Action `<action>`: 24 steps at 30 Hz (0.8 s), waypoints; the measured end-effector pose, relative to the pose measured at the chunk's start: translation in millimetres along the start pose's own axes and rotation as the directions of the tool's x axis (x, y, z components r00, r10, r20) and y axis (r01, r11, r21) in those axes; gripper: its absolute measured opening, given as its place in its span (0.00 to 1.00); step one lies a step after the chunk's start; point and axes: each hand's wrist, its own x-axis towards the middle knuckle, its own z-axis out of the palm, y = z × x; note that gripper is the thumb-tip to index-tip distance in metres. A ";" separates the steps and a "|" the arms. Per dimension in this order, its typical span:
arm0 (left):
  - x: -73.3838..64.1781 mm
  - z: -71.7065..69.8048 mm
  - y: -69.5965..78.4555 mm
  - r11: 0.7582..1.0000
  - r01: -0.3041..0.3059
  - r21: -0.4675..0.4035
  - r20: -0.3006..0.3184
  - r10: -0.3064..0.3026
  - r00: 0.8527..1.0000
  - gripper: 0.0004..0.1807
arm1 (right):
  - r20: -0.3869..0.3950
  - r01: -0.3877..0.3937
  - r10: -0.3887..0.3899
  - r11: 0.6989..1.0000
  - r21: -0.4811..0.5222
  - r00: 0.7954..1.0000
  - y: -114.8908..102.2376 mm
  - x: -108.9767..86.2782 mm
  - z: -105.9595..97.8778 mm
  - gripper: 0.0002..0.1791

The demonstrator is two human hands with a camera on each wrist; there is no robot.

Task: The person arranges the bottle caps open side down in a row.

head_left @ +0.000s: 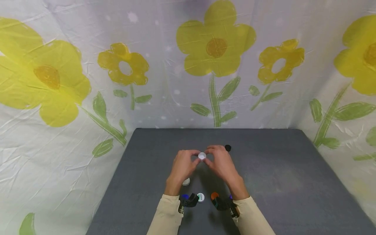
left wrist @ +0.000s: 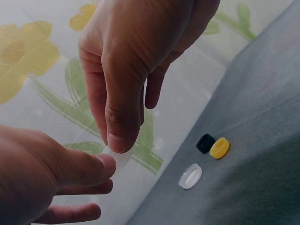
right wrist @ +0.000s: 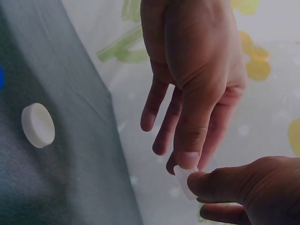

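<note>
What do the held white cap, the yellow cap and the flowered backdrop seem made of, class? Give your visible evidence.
Held white cap: probably plastic, slightly translucent, with a thin, pale wall. Yellow cap: likely moulded plastic, smooth-looking, with even colour and a clean round rim. Flowered backdrop: thin fabric or plastic sheeting, faintly shiny; creases show, but which remains unclear.

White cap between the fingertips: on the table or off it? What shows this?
Off the table: the left hand and right hand pinch the white cap, and both wrist views show flowered sheet behind it.
</note>
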 end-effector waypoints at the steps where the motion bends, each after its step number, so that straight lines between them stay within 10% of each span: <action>1: -1.9 0.1 0.4 1.000 -0.003 0.003 -0.001 0.003 1.000 0.12 | -0.004 0.007 -0.007 1.000 -0.004 1.000 -0.3 -1.7 0.3 0.13; 24: -31.3 -1.4 -2.9 0.993 -0.115 -0.014 0.010 0.116 0.993 0.18 | -0.105 0.090 -0.082 0.993 0.076 0.991 6.4 -37.2 6.3 0.14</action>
